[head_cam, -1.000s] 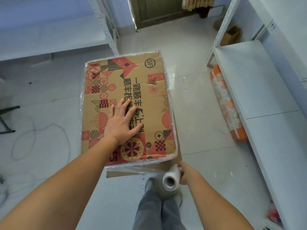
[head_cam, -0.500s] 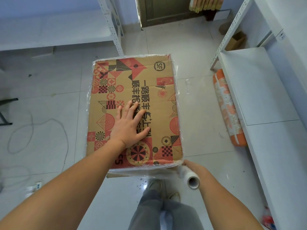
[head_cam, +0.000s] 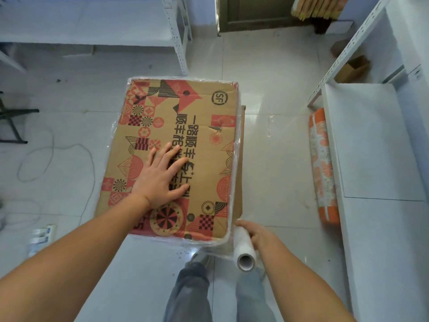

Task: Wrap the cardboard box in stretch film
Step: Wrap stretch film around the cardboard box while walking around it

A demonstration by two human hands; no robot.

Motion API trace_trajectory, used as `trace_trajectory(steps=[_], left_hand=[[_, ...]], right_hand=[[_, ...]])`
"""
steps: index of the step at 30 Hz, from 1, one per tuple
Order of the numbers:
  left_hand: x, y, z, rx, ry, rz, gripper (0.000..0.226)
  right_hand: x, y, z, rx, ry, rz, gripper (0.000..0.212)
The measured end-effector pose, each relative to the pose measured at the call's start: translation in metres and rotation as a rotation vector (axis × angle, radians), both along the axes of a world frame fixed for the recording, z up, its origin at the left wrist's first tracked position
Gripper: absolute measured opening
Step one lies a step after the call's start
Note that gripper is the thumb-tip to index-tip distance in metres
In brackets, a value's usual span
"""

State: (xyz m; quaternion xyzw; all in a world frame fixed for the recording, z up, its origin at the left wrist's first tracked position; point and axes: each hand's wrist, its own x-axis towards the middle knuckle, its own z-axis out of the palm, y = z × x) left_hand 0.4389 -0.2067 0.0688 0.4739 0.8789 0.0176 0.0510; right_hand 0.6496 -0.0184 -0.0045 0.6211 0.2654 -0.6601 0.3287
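Note:
A brown cardboard box (head_cam: 197,126) with red and black printed patterns stands in front of me, its top facing up. Clear stretch film clings along its left, far and near edges. My left hand (head_cam: 160,175) lies flat on the top, fingers spread, pressing it down. My right hand (head_cam: 254,232) grips a white roll of stretch film (head_cam: 243,251) at the box's near right corner. A band of film runs from the roll along the box's near side.
White metal shelving (head_cam: 371,145) stands on the right, with an orange patterned roll (head_cam: 323,163) on the floor beside it. More shelving (head_cam: 178,36) is at the back left. A thin cable (head_cam: 53,154) loops on the tiled floor to the left. My legs (head_cam: 192,291) are below the box.
My right hand has carried the film roll from below the box's near edge rightward to its near right corner. My left hand has stayed flat on the top.

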Motion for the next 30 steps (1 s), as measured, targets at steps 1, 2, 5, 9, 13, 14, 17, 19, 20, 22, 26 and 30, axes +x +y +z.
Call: trace_trajectory(steps=[1, 2, 5, 9, 13, 14, 17, 19, 20, 22, 26, 30], left_hand=[[0.000, -0.001, 0.000, -0.007, 0.005, -0.003, 0.068], [0.000, -0.002, 0.000, -0.018, 0.017, -0.014, 0.067], [0.005, -0.001, 0.002, -0.056, 0.078, -0.057, 0.060], [0.012, 0.005, 0.012, -0.034, 0.097, -0.046, 0.055], [0.033, 0.025, 0.011, 0.163, 0.024, 0.176, 0.046], [0.039, 0.031, 0.009, 0.187, 0.014, 0.229, 0.045], [0.045, 0.038, 0.006, 0.191, 0.015, 0.277, 0.046], [0.044, 0.033, 0.005, 0.195, 0.020, 0.277, 0.047], [0.043, 0.031, 0.004, 0.198, 0.023, 0.277, 0.047], [0.043, 0.031, 0.002, 0.203, 0.024, 0.278, 0.047], [0.043, 0.036, 0.001, 0.205, 0.033, 0.271, 0.045], [0.045, 0.037, 0.001, 0.222, 0.037, 0.268, 0.043]], right_hand=[[0.000, 0.006, 0.002, 0.006, -0.021, -0.013, 0.031], [0.002, 0.011, 0.000, 0.022, -0.021, -0.030, 0.023], [0.004, 0.027, -0.014, 0.079, -0.066, -0.131, 0.018], [-0.002, 0.029, -0.022, -0.012, -0.052, -0.042, 0.024], [-0.004, 0.035, -0.020, -0.110, -0.015, 0.038, 0.022], [-0.005, 0.039, -0.019, -0.100, -0.009, 0.056, 0.019], [-0.008, 0.051, -0.023, -0.062, 0.006, 0.106, 0.020], [-0.011, 0.056, -0.027, -0.025, 0.012, 0.195, 0.024], [-0.013, 0.057, -0.029, 0.001, 0.009, 0.246, 0.023], [-0.014, 0.059, -0.029, 0.016, 0.001, 0.297, 0.020], [-0.018, 0.064, -0.027, -0.008, 0.046, 0.307, 0.028], [-0.023, 0.070, -0.033, 0.016, 0.021, 0.480, 0.032]])
